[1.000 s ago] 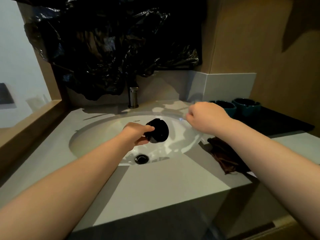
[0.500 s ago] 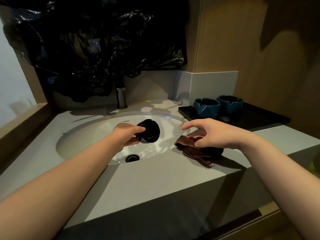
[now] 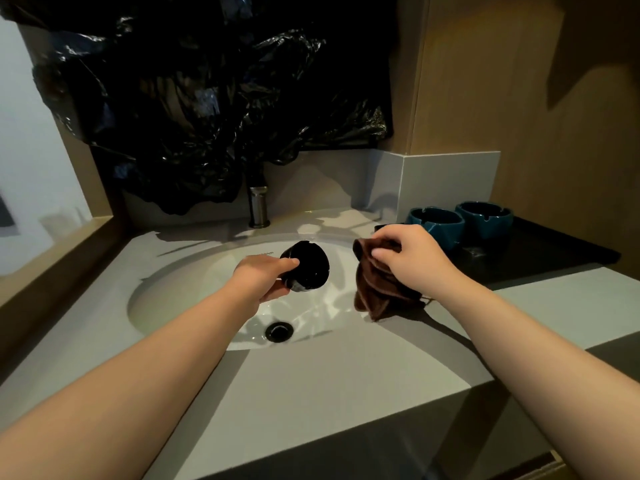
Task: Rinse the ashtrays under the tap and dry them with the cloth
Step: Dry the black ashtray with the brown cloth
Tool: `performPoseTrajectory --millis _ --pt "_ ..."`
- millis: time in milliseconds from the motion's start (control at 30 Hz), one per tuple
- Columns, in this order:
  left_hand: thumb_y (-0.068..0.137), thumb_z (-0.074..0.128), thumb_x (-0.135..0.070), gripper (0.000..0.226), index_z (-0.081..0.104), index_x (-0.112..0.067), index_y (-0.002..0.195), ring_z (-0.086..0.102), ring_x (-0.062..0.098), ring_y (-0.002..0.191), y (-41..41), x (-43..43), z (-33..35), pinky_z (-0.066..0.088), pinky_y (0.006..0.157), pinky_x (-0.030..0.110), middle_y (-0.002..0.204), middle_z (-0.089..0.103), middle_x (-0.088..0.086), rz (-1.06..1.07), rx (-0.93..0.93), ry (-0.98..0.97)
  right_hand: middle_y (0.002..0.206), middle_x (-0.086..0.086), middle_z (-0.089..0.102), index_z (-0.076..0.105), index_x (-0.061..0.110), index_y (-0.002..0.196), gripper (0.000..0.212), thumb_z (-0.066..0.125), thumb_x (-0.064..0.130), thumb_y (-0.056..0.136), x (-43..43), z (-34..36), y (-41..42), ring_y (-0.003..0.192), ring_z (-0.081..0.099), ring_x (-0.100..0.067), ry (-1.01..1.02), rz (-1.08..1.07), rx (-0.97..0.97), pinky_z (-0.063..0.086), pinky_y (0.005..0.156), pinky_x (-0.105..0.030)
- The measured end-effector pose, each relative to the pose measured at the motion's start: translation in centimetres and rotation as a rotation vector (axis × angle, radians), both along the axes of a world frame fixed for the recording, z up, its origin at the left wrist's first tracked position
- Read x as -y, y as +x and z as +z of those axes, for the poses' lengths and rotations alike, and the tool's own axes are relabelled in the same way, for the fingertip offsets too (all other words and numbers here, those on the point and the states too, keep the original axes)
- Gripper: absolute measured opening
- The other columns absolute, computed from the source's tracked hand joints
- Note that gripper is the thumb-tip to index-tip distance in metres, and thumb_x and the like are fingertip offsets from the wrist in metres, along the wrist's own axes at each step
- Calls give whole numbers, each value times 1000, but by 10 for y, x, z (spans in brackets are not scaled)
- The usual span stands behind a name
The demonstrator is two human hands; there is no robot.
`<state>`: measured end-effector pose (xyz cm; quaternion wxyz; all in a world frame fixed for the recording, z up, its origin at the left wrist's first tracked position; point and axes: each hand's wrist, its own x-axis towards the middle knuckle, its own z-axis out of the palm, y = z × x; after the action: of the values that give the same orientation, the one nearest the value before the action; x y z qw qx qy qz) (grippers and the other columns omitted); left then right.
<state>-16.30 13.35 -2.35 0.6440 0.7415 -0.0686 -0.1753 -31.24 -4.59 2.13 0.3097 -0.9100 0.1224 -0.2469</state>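
Half a second ago the brown cloth (image 3: 374,292) was lying on the desk (image 3: 311,393) at the right edge of the sink (image 3: 173,289), and the right hand (image 3: 412,261) was above it with the fingers stretched out. Now this hand has closed on the cloth. Thumb and fingers pinch its upper fold, and the cloth is raised and hangs down over the right rim of the sink. Whether its lowest corner touches the desk, I cannot tell.

The left hand (image 3: 263,278) did not change its grip. It holds the black ashtray (image 3: 308,268) above the middle of the sink, with the thumb on top and the other fingers curled below. The ashtray is turned on its side and looks wet and shiny. Cloth and ashtray are near each other but apart.

At the bottom of the sink, below the ashtray, is the dark drain (image 3: 279,330). Behind the sink stands the metal tap (image 3: 259,209); its upper part is hidden by a crumpled black plastic bag (image 3: 207,116). Behind the sink to the right, two blue ashtrays (image 3: 435,221) (image 3: 484,216) stand side by side on a black tray (image 3: 554,254). The right hand covers a part of the nearer one.
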Motion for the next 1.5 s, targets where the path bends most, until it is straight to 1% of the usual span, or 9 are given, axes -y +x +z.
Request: performPoseTrajectory --millis 267,433,567,767,867,1033,1133,1300,1500 --pt "88 69 -19 30 61 -5 113 67 25 92 26 -4 25 56 82 33 115 65 16 146 8 -222 90 -8 67 65 15 84 16 54 19 95 -7 45 78 93 65 -26 764 81 261 49 91 -42" --pt "90 65 -24 40 54 -5 123 70 34 93 41 -17 5 57 80 38 118 62 26 131 -173 -415 80 -3 61 58 18 89 20 43 25 100 -5 34 106 76 62 -20 1187 124 299 52 66 -34" --pt "94 59 -26 37 50 -9 126 72 33 87 43 -15 6 60 68 30 111 64 28 74 -228 -514 81 -5 63 60 20 92 11 50 16 96 -4 25 109 67 63 -17 912 84 261 52 61 -29" --pt "94 58 -33 31 58 -7 112 71 24 65 33 -12 3 54 47 22 107 65 24 22 -303 -517 120 11 46 46 51 128 67 77 46 70 -24 12 102 107 52 -13 -297 303 -203 49 91 -33" --pt "93 59 -33 33 59 -5 111 69 23 60 30 -14 5 53 46 21 104 64 21 -12 -304 -497 115 10 41 51 45 125 63 77 47 69 -28 7 106 98 54 -15 -527 235 -183 52 81 -35" --pt "92 54 -46 43 60 -9 114 72 27 69 30 -18 5 59 58 27 97 66 18 -169 -215 -318 95 6 50 66 31 88 29 83 36 66 -17 8 107 87 55 -15 -372 314 -155 51 76 -35" --pt "84 57 -50 55 51 -25 133 69 23 100 35 -21 2 58 80 35 125 61 5 -281 0 -177 85 9 60 67 30 75 23 86 23 64 -6 17 100 82 61 -12 -99 398 -163 50 74 -28" --pt "77 72 -15 50 58 -32 122 55 17 121 35 -24 5 47 101 45 131 58 -4 -459 71 -263 78 10 64 68 29 73 21 83 15 67 7 14 100 74 63 -6 11 462 -268 50 67 -19" --pt "68 84 -5 45 66 -34 97 65 10 103 29 -5 0 50 98 35 100 71 -11 -33 434 -68 82 2 71 70 16 98 19 74 14 79 7 4 102 72 68 -9 353 425 -246 54 62 -18"
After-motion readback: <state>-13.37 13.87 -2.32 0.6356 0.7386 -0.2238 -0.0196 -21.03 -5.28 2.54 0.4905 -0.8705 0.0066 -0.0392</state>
